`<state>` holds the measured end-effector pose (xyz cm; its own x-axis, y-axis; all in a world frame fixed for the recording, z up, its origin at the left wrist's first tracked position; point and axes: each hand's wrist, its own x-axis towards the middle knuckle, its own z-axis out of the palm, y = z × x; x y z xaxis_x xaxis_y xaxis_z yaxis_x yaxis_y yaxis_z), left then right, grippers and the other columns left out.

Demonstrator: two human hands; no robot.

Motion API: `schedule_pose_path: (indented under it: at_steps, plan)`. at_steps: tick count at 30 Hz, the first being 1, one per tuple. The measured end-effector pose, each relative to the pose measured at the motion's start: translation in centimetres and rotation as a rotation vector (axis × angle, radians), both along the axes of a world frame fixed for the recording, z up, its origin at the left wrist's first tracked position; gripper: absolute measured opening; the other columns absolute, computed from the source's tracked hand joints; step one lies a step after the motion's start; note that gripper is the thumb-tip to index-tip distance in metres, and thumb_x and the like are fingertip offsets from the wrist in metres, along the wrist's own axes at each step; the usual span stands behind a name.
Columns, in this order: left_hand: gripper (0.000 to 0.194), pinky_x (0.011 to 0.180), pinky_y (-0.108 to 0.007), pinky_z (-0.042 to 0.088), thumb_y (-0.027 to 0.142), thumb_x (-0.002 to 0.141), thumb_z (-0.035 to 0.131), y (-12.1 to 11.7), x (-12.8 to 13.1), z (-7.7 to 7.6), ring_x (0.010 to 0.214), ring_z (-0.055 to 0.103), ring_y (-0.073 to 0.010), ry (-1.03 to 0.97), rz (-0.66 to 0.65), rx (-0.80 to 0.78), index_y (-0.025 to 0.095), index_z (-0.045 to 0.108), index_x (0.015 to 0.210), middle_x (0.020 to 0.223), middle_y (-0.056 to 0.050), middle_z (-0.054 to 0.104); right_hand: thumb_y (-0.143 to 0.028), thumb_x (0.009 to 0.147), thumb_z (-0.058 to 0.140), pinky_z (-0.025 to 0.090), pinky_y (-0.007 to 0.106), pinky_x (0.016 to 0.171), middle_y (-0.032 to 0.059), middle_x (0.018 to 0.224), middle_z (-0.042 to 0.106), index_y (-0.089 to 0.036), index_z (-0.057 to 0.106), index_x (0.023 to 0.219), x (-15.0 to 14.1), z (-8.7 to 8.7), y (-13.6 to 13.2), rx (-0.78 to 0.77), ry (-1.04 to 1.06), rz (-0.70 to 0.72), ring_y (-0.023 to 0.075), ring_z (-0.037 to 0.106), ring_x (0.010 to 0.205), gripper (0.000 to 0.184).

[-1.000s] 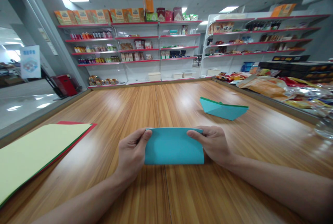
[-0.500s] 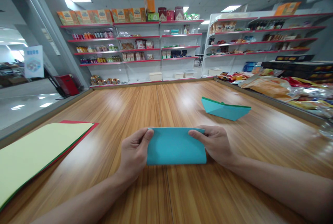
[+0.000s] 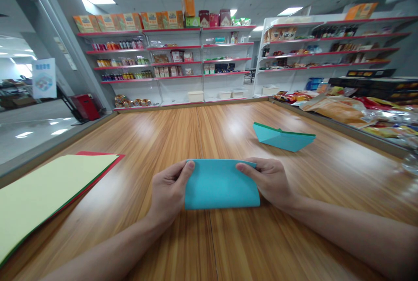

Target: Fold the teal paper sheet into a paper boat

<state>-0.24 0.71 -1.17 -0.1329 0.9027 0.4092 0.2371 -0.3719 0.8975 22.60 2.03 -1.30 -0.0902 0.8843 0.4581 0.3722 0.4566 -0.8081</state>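
Note:
A blue sheet of paper (image 3: 222, 185), bent over on itself with a rounded lower edge, is held above the table in front of me. My left hand (image 3: 171, 187) pinches its upper left corner, thumb on the near face. At the upper right corner my right hand (image 3: 269, 181) grips it the same way. The fingers behind the paper are hidden. Beyond my right hand a folded paper boat (image 3: 284, 138), blue with a green top edge, rests on the table.
A stack of coloured paper (image 3: 55, 189), pale yellow on top with green and red beneath, lies at the left of the wooden table (image 3: 156, 137). Packaged snacks (image 3: 342, 109) and a clear plastic object (image 3: 410, 162) are at the right. Stocked shelves (image 3: 176, 61) stand behind.
Both hands keep the same hold on the blue paper. Its rounded lower edge has dropped slightly. The whole view has shifted a little, with the scene moving right in the picture.

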Motion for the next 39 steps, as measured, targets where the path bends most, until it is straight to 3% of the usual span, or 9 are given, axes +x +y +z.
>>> schedule_pose_path:
  at_steps: [12,25,29,39]
  plan:
    - [0.020,0.045,-0.018,0.033,0.034,0.075,0.067,0.1,-0.1,-0.1,0.051,0.043,-0.0084,-0.050,-0.045,0.003,0.015,0.069,0.067,0.055,0.003,0.051,-0.037,0.080,0.063,0.039,0.020,0.047,-0.0011,0.060,0.060,-0.017,0.071,0.071,0.2,-0.2,0.1,0.000,0.022,0.011,0.0109,0.052,0.054,0.023]
    - [0.017,0.045,-0.019,0.031,0.032,0.073,0.070,0.2,-0.1,-0.1,0.050,0.038,-0.0076,-0.118,-0.062,-0.043,0.017,0.073,0.069,0.051,0.004,0.048,-0.039,0.079,0.063,0.040,0.021,0.048,-0.0004,0.061,0.061,-0.017,0.071,0.071,0.3,-0.3,0.1,0.000,0.019,0.008,0.0119,0.053,0.055,0.024]
    - [0.017,0.046,-0.019,0.031,0.032,0.071,0.072,0.2,-0.1,-0.3,0.050,0.039,-0.0076,-0.192,-0.073,-0.077,0.016,0.073,0.064,0.051,0.004,0.050,-0.039,0.079,0.063,0.041,0.021,0.049,-0.0004,0.062,0.062,-0.017,0.071,0.073,0.2,-0.2,0.2,0.000,0.020,0.013,0.0118,0.053,0.055,0.023]
    - [0.016,0.054,-0.021,0.038,0.032,0.069,0.075,0.8,-0.3,-1.3,0.059,0.047,-0.0100,-0.413,-0.182,-0.202,0.017,0.075,0.075,0.063,0.000,0.059,-0.037,0.079,0.063,0.042,0.020,0.050,-0.0008,0.063,0.063,-0.018,0.071,0.075,0.2,-0.3,0.3,-0.020,0.036,0.042,0.0112,0.054,0.057,0.021]
